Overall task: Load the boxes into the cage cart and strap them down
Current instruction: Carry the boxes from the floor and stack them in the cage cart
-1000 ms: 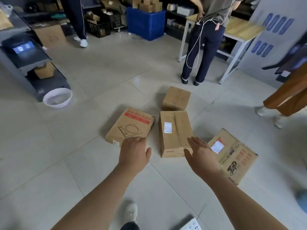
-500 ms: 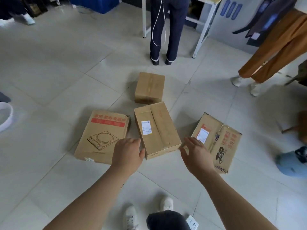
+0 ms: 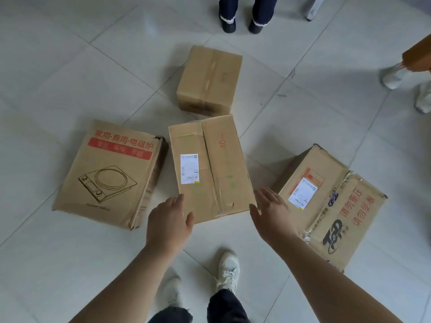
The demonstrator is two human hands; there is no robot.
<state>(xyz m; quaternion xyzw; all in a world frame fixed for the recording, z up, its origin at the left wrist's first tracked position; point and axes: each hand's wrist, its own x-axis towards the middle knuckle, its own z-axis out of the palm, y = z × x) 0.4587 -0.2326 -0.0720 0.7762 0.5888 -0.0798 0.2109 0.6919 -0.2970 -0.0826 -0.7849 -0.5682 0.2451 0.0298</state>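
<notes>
Several cardboard boxes lie on the tiled floor. The middle box (image 3: 210,166) is long, taped, with a white shipping label. My left hand (image 3: 169,221) is at its near left corner, thumb over the top edge, fingers relaxed. My right hand (image 3: 271,212) is spread open at its near right corner, thumb touching the edge. A flat box printed with a cooktop drawing (image 3: 109,173) lies to the left. A crumpled box with red print (image 3: 331,206) lies to the right. A smaller plain box (image 3: 210,79) sits behind the middle one. No cage cart is in view.
A person's dark shoes (image 3: 242,24) stand just beyond the small box. Another person's white shoes (image 3: 405,85) are at the right edge. A white table leg (image 3: 313,10) is at the top right. My own white sneakers (image 3: 228,269) are below my hands.
The view has tilted down and closer to the boxes. Both my hands have dropped toward the middle box and now reach its near corners.
</notes>
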